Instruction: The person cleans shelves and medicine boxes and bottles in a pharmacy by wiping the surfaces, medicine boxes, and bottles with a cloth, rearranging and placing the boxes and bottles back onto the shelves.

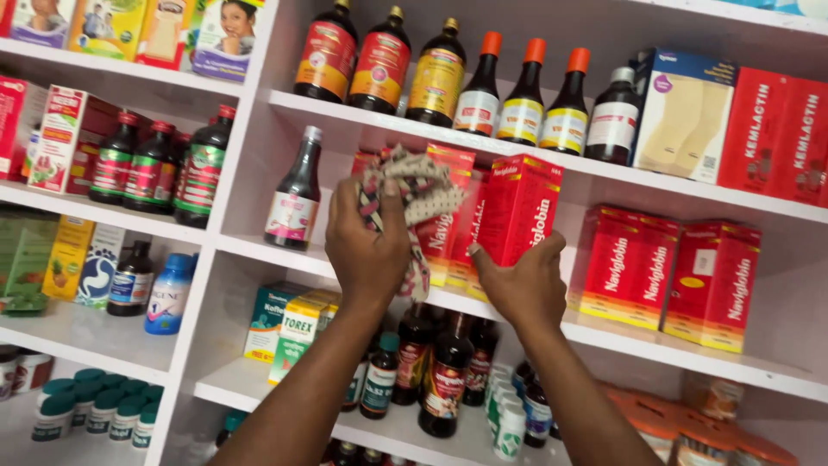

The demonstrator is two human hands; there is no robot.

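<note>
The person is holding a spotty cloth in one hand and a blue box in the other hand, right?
Not quite. The head view shows the left hand gripping the spotty cloth, but the box in the right hand is red, not blue.

The patterned cloth [414,194] hides the red boxes [448,185] behind — right-edge carton [806,138] cut off.

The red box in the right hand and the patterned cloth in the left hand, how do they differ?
The red cardboard box is rigid, flat-sided and upright, tilted slightly; the patterned cloth is soft and crumpled. The box is plain red with print; the cloth is pale with dark and red marks. The right hand holds the box, the left hand the cloth.
</note>
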